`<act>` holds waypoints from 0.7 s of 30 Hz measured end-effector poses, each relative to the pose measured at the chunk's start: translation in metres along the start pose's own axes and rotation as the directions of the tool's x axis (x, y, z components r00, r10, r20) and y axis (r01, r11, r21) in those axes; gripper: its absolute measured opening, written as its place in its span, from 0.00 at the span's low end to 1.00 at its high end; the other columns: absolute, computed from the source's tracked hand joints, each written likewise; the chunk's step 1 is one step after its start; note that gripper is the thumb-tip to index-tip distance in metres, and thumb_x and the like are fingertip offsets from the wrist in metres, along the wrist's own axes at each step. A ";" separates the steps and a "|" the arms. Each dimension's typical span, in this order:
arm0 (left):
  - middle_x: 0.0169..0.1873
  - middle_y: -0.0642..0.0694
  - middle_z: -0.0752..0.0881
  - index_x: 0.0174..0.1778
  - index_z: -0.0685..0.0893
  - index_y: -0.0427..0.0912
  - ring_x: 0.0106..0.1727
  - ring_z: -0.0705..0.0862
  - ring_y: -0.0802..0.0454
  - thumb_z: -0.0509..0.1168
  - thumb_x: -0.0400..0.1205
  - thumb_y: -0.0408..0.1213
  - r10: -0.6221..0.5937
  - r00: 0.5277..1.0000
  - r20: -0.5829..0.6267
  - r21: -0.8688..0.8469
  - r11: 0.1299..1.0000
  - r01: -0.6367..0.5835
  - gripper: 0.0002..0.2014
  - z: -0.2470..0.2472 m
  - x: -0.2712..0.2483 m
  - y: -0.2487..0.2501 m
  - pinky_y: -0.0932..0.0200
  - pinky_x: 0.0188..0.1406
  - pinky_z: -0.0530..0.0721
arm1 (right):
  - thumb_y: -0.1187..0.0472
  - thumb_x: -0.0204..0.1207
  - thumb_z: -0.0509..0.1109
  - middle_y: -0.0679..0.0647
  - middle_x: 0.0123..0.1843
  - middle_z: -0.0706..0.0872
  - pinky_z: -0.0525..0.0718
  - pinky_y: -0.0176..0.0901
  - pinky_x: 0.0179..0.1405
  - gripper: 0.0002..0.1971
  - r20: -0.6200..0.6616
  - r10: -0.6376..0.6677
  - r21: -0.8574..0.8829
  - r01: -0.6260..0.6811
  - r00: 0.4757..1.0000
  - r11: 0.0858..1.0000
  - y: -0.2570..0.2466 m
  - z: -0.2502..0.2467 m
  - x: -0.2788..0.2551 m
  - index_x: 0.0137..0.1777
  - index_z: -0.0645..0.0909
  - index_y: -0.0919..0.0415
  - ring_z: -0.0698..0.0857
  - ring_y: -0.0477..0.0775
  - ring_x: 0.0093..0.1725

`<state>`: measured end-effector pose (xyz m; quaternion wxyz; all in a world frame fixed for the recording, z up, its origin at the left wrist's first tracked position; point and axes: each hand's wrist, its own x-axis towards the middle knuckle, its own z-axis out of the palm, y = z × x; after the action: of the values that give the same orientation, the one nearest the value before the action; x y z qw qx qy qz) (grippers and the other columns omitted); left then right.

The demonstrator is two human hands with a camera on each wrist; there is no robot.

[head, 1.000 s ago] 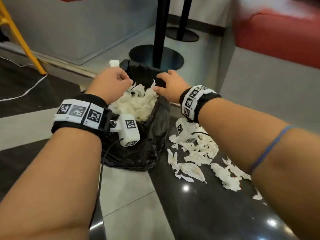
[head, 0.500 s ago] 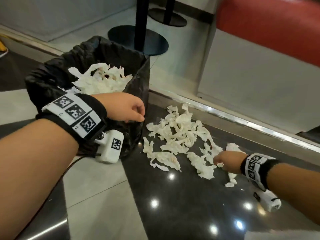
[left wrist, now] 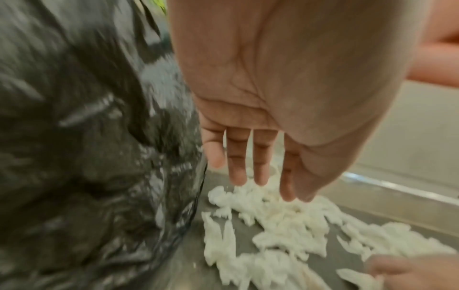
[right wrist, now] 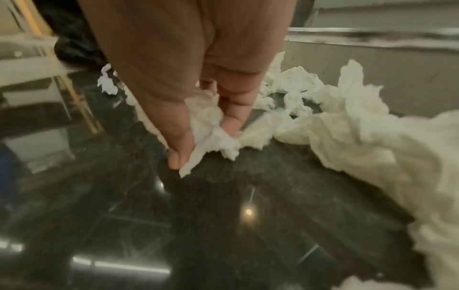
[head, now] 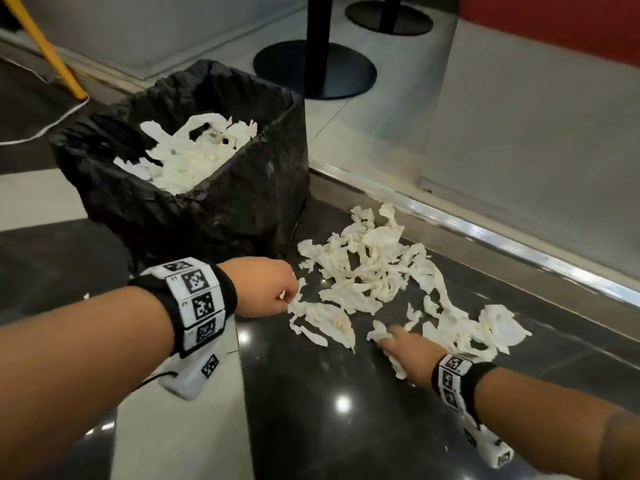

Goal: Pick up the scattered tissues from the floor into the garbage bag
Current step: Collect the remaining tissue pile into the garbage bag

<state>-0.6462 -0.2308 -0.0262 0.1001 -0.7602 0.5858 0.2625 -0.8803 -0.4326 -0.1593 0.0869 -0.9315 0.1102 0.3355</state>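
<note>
A black garbage bag (head: 221, 216) stands on the floor, heaped with white tissues (head: 194, 157). To its right, torn tissues (head: 367, 271) lie scattered on the dark tile. My left hand (head: 287, 292) hangs at the pile's left edge beside the bag (left wrist: 87, 137). In the left wrist view its fingers (left wrist: 238, 162) point straight down over the tissues (left wrist: 285, 221) and hold nothing. My right hand (head: 384, 341) is down on the pile's near edge. In the right wrist view, this hand (right wrist: 203, 141) pinches a crumpled tissue piece (right wrist: 211, 125) between thumb and fingers.
A metal floor strip (head: 485, 233) runs behind the pile at the foot of a grey wall. Two black table bases (head: 315, 69) stand behind the bag. A yellow leg (head: 48, 50) and a white cable (head: 41, 129) are at far left.
My left hand dropped from the bag's side to the left edge of the floor pile. My right hand moved across the pile to its near edge and pinched a tissue.
</note>
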 end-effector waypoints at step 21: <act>0.58 0.39 0.77 0.57 0.79 0.38 0.63 0.77 0.39 0.56 0.83 0.31 -0.140 0.984 0.114 -0.246 0.955 0.164 0.11 0.152 0.075 0.109 0.51 0.58 0.75 | 0.58 0.69 0.71 0.45 0.48 0.73 0.74 0.33 0.52 0.09 -0.035 -0.110 0.322 0.115 0.993 0.940 0.002 0.024 -0.080 0.47 0.84 0.59 0.77 0.47 0.49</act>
<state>-0.7785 -0.2558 -0.1762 0.0495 -0.7962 0.4815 0.3629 -0.9552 -0.4171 -0.1257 0.2568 -0.9121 0.1109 0.2998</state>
